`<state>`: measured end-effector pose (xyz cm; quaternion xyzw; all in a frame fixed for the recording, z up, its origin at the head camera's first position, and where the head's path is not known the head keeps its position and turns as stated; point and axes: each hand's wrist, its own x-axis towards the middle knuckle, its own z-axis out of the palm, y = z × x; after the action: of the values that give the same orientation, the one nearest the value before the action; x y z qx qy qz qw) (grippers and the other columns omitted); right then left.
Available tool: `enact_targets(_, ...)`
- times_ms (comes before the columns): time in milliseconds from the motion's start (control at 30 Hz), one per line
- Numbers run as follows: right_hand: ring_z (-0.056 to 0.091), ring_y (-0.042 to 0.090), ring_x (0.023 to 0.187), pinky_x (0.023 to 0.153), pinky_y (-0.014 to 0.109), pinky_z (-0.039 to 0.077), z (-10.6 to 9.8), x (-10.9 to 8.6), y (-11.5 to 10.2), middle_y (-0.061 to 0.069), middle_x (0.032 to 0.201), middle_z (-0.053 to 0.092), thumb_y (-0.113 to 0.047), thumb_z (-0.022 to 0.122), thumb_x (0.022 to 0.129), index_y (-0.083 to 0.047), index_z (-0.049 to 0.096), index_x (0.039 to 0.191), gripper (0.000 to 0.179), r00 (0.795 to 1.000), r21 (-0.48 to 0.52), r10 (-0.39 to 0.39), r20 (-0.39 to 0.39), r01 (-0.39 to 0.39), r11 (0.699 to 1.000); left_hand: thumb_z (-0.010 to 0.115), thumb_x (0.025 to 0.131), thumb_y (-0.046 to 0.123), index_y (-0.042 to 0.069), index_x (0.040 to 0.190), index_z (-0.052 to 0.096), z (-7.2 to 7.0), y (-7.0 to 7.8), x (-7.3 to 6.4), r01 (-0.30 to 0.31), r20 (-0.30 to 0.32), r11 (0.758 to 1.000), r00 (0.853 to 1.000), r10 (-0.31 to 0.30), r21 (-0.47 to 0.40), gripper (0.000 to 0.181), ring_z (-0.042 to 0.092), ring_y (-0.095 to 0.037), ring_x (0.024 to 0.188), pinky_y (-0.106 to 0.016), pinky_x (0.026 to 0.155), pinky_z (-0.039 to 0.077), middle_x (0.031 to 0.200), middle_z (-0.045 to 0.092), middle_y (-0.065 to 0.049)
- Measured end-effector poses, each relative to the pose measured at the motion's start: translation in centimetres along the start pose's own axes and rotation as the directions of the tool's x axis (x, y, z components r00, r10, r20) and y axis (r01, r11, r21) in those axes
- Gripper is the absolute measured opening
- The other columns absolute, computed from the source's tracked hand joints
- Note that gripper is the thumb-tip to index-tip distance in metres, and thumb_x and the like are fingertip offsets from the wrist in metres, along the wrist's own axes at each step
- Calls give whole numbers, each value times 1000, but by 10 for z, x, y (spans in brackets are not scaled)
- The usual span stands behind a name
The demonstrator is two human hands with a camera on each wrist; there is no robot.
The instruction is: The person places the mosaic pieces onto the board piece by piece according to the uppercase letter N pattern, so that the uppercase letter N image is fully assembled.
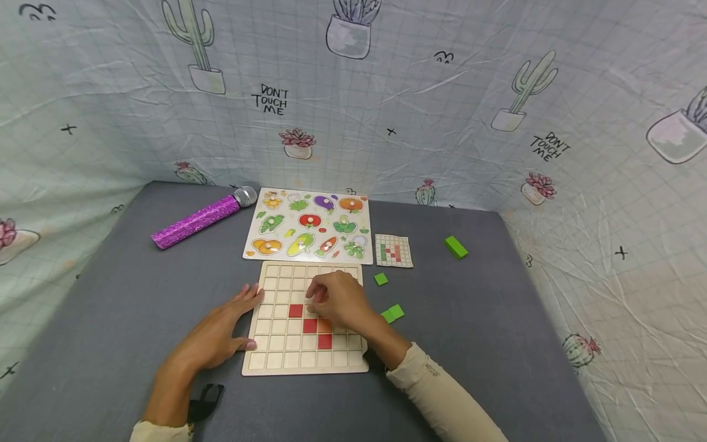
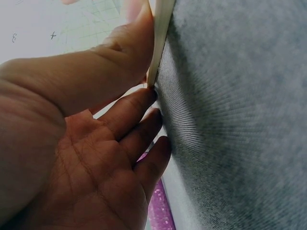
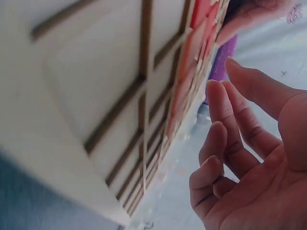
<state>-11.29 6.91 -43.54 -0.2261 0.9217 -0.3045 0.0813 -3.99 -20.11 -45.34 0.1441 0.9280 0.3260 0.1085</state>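
A wooden grid board lies on the table, with several red tiles and an orange tile in its squares. My left hand steadies the board's left edge, thumb and fingertips spread along it; the left wrist view shows the thumb against the board's side. Over the middle of the board hovers my right hand, fingers loosely bent. In the right wrist view that hand shows a gap between thumb and fingers and holds nothing. It hides part of the grid.
Right of the board lie loose green tiles, a small pattern card and a green block. Behind it sits a vegetable picture board. A purple glitter microphone lies at the back left. Patterned cloth hangs around the grey table.
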Motion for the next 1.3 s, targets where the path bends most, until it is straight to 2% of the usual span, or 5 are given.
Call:
enact_targets(300, 61, 22, 84, 71, 25, 45, -19, -12, 17, -5, 81, 74, -13, 90, 85, -13, 80, 97, 15, 998, 73, -41, -46, 44, 996, 89, 82, 12, 3, 163, 41, 0, -2, -1, -14, -6, 1000, 1000, 14, 4, 94, 26, -48, 161, -70, 121, 30, 174, 29, -20)
enact_targets(500, 59, 15, 80, 72, 28, 47, -28, -19, 35, -2, 91, 77, -12, 89, 87, -13, 80, 100, 15, 997, 73, 1, -83, 6, 997, 89, 83, 13, 4, 163, 41, 0, -3, -1, -11, -3, 1000, 1000, 11, 5, 94, 25, -48, 161, -71, 121, 29, 175, 28, -19)
enact_targets(767, 66, 31, 94, 82, 37, 53, -44, -27, 60, 7, 106, 79, -8, 90, 85, -10, 81, 108, 25, 993, 81, 43, -113, -34, 996, 89, 82, 12, 3, 163, 41, 0, -2, -1, -9, -2, 1000, 1000, 9, 2, 94, 26, -49, 161, -70, 121, 29, 174, 28, -20)
enact_targets(933, 71, 32, 102, 89, 45, 59, -54, -32, 77, 6, 116, 78, -6, 90, 83, -10, 81, 113, 31, 988, 58, 41, -147, -33, 998, 89, 82, 12, 3, 162, 41, 1, -3, -1, -20, -5, 1000, 1000, 20, 7, 93, 26, -49, 160, -70, 121, 30, 174, 29, -20)
enact_targets(1300, 63, 27, 91, 81, 41, 51, -64, -32, 109, 8, 114, 77, -6, 92, 80, -14, 82, 114, 36, 981, -51, 106, -163, -116, 992, 89, 82, 13, 3, 162, 42, 2, -2, 0, -12, 1, 1000, 1000, 12, 14, 94, 26, -49, 160, -70, 121, 30, 174, 29, -19)
